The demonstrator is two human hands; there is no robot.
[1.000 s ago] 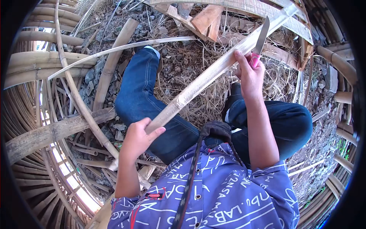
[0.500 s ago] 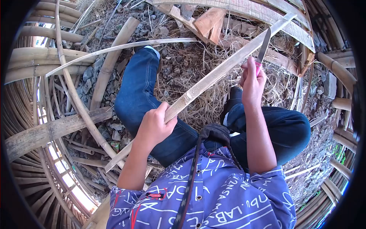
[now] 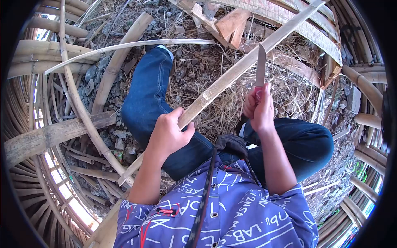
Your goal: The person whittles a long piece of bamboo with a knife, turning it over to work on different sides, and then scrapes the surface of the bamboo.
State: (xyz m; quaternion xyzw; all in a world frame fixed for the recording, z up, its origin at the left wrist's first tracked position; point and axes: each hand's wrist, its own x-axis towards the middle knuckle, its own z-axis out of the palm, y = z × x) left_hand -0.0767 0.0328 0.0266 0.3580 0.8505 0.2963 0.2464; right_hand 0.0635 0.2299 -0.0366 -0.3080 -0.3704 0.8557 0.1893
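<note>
From the head view, we're looking down past a purple-blue shirt with white lettering and a dark strap to two busy hands. Here on the left, the left hand has its fingers clamped around a long, flat, pale wood-like strip! The strip runs on a slant between the two legs of the dark blue jeans, its near end poking out beyond the left forearm, its far end up over a slatted, pale wooden frame (whether it rests there, we can't tell).

Over to the right hand: fingers closed together on the reddish-pink handle of a straight, grey-bladed knife, blade pointing up and away from the body. The tip overlaps the strip's lower edge from where we sit, though we can't tell if they touch.

Below, we've got tangled, straw-coloured fibres spread over stony ground. Off to the left, a thin, curved, pale strip crosses a thick, tan bamboo pole.
</note>
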